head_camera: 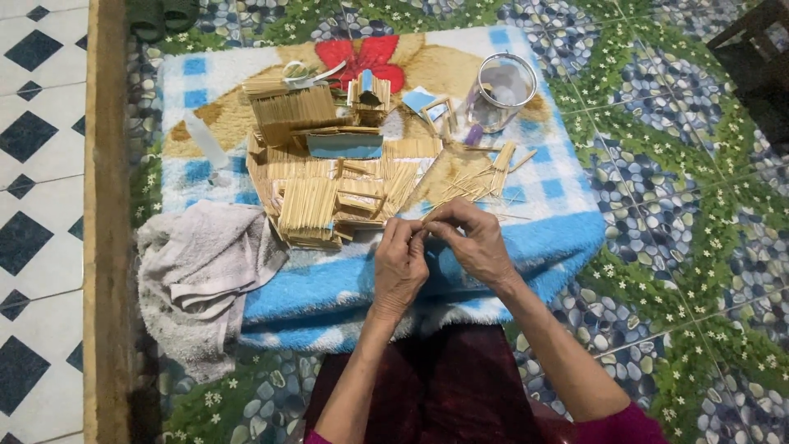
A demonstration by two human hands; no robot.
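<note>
Left hand (400,265) and right hand (470,240) pinch one thin pale wooden stick (421,229) together; squeezing hard could snap it.

blue-checked towel (567,234) (red flower), grey cloth (197,271)

Jar (501,92) behind stick panels (308,205)

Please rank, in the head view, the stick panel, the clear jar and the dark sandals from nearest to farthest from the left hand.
From the left hand:
1. Stick panel, just up-left.
2. Clear jar, up-right on the blanket's far side.
3. Dark sandals, far top-left, off the blanket.
</note>
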